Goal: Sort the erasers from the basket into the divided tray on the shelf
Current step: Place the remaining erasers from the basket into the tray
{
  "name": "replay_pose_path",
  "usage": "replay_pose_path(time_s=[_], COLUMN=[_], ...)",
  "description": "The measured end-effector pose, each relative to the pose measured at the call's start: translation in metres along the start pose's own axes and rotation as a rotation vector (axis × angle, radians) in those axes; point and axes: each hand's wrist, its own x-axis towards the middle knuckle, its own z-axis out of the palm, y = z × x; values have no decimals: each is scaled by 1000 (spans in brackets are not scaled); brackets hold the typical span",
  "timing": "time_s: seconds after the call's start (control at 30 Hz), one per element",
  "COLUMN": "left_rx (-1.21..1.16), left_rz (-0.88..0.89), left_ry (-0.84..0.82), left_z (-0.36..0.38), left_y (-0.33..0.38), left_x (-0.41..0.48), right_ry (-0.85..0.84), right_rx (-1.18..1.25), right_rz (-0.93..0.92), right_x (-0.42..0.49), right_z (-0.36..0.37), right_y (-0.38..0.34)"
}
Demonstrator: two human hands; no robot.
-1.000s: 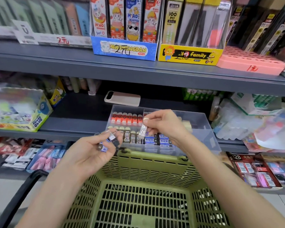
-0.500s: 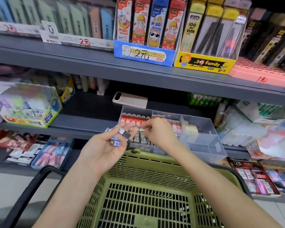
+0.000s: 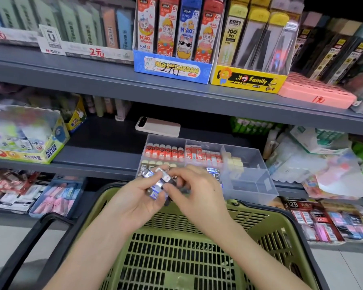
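My left hand (image 3: pixel 134 199) cups several small wrapped erasers (image 3: pixel 156 186) above the far rim of the green basket (image 3: pixel 266 231). My right hand (image 3: pixel 194 189) has come against the left one, and its fingertips pinch a dark eraser from that bunch. Just behind both hands, the clear divided tray (image 3: pixel 249 162) sits on the middle shelf. Red-wrapped erasers (image 3: pixel 164 152) fill its back compartments, pale yellow ones (image 3: pixel 234 163) sit in the middle right. Its front right compartment looks bare. My hands hide the front left compartments.
A pink phone (image 3: pixel 158 126) lies on the shelf behind the tray. A glue box (image 3: pixel 29 141) stands left, plastic packets (image 3: pixel 314 162) right. The basket's black handle (image 3: pixel 40 233) hangs at left. Stationery boxes line the upper shelf (image 3: pixel 92 80).
My right hand left the tray, where it was placing a 2B eraser, and came back to the left hand. The view shifted left and slightly up.
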Motion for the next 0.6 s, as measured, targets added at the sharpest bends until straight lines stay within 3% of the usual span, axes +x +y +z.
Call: replay_pose_path(time_s=[0.17,0.27,0.37,0.5,0.6], left_rx=[219,417,445,381,326], left_rz=[-139,-116,-89,-36,-29], left_ry=[-52,-71,-26,28,27], left_z=[14,23,22,10,4], left_y=[-17,-27,-26,-18,-15], left_x=[-3,0,5,11,14], right_ry=[104,109,109,-3,-147], right_rx=[225,405,537,253,178], right_rz=[128,236,364,379,411], right_x=[-10,-7,5,23,31], right_z=[-14,-24,-41,-61,-60], right_y=[20,36,63,106,122])
